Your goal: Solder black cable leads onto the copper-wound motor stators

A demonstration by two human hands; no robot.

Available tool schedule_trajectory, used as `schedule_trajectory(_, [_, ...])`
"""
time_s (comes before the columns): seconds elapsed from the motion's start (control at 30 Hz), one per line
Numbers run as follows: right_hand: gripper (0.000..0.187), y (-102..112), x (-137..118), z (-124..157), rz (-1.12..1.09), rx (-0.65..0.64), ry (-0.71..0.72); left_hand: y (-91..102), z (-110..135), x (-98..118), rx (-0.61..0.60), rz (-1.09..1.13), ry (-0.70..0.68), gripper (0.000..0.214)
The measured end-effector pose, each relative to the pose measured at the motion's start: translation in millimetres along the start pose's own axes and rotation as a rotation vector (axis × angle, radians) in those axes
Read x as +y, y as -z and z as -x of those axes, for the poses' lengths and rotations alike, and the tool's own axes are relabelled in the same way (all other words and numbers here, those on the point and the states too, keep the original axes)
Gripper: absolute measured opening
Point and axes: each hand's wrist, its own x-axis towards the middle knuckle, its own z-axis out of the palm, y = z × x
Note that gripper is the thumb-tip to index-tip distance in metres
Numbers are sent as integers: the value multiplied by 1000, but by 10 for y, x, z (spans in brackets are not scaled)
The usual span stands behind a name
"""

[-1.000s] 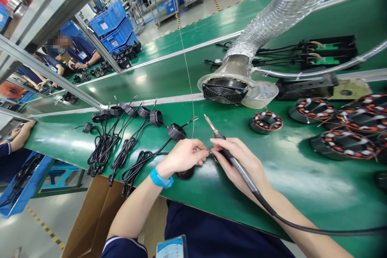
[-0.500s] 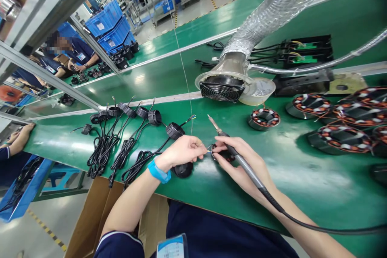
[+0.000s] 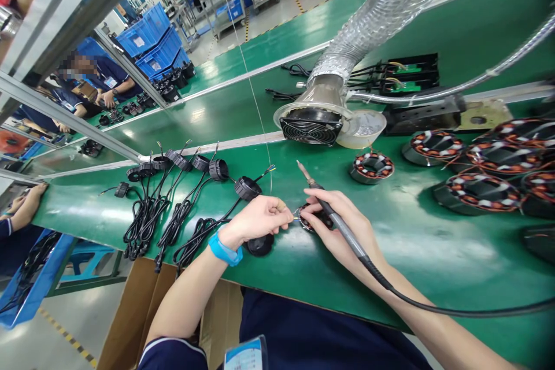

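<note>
My left hand (image 3: 260,218), with a blue wristband, is closed in a pinch on thin wire ends (image 3: 296,218), one of them yellow. My right hand (image 3: 353,222) is wrapped round a soldering iron (image 3: 346,236), whose tip points up and away from me. Under the right fingers sits a wound stator (image 3: 307,222), partly hidden by that hand. Beneath the left wrist a round black part (image 3: 260,245) rests on the green bench. Just beyond the left hand lies a black ring cap (image 3: 248,188) with a cable ending in coloured wires.
Bundled black cables (image 3: 141,225) with caps lie to the left. A fume duct (image 3: 332,63) with a fan grille (image 3: 311,130) stands ahead. Several copper-wound stators (image 3: 477,195) occupy the right side. A thin wire (image 3: 255,98) hangs down before me. Co-workers sit at far left.
The view has shifted slightly, so the bench items on the right appear further left. My right fingers have moved a little away from the wire ends; the left pinch stays.
</note>
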Motion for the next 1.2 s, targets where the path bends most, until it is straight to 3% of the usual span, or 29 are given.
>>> schedule_trajectory(0.13, [33, 43, -50, 33, 5, 34, 12, -17, 11, 15, 20, -18, 0, 19])
schedule_trajectory(0.37, [15, 244, 7, 321, 55, 224, 35, -51, 26, 32, 45, -29, 24, 20])
schedule_trajectory(0.67, [21, 293, 17, 354, 47, 220, 191, -85, 41, 73, 81, -38, 40, 15])
schedule_trajectory(1.2, [23, 266, 56, 405, 10, 271, 44, -102, 50, 72, 107, -59, 21, 15])
